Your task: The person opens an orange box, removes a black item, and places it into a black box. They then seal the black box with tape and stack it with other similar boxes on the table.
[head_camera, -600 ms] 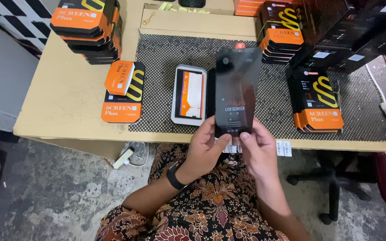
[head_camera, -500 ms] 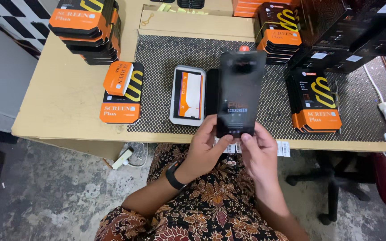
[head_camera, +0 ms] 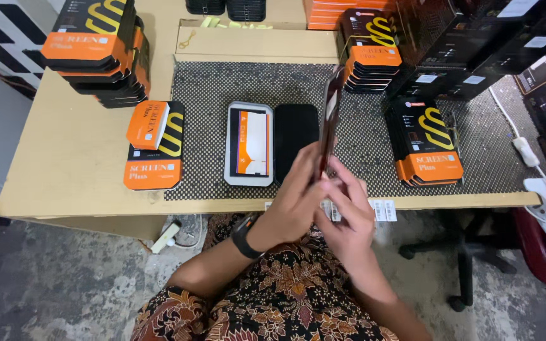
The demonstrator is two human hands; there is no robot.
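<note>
Both my hands hold a thin dark glass sheet, now turned edge-on to me above the mat. My left hand, with a black wristband, grips its lower left edge. My right hand pinches its bottom edge from the right. Under it on the black mesh mat lie a black phone-shaped slab and a grey tray with an orange and white card in it.
Stacks of black and orange flat boxes stand at back left, back middle and right. A single box lies left of the tray. Dark cartons fill the back right. A power strip hangs off the right edge.
The dark sheet faced me flat before; now it is rotated edge-on and lifted slightly, which uncovers the black slab on the mat. My hands stay at its lower end.
</note>
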